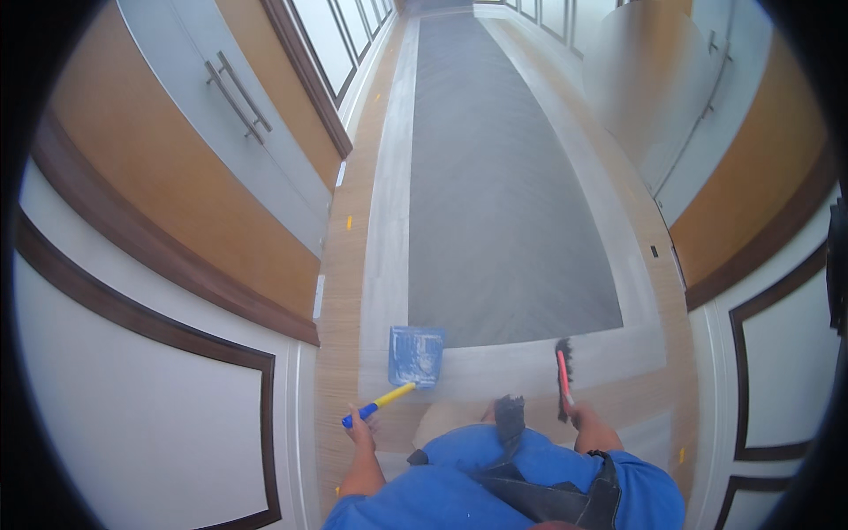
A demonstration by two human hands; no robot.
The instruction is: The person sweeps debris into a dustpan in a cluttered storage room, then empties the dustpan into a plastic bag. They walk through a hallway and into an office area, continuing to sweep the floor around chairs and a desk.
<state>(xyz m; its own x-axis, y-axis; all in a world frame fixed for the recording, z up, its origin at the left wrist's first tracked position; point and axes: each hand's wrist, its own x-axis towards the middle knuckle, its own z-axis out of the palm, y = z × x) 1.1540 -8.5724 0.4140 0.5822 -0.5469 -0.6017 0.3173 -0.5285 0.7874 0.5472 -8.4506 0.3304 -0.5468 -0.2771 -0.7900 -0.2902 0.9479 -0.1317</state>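
Observation:
In my left hand [359,427] is the blue and yellow handle of a dustpan [417,355], fingers closed around its blue end. The dustpan's blue pan is scuffed with whitish marks and lies over the pale border of the floor, by the near left corner of the grey area. My right hand [579,413] grips a hand brush [564,371] with a red back and dark bristles. The brush points away from me, its far end close to the grey area's near edge. A gap of floor separates brush and dustpan.
A long grey floor panel [503,177] runs down the corridor, framed by pale strips and wood-look flooring [340,265]. White double doors [231,97] with bar handles stand at left. Dark-trimmed wall panels [150,380] flank both sides. Small yellow tape pieces [349,223] mark the floor.

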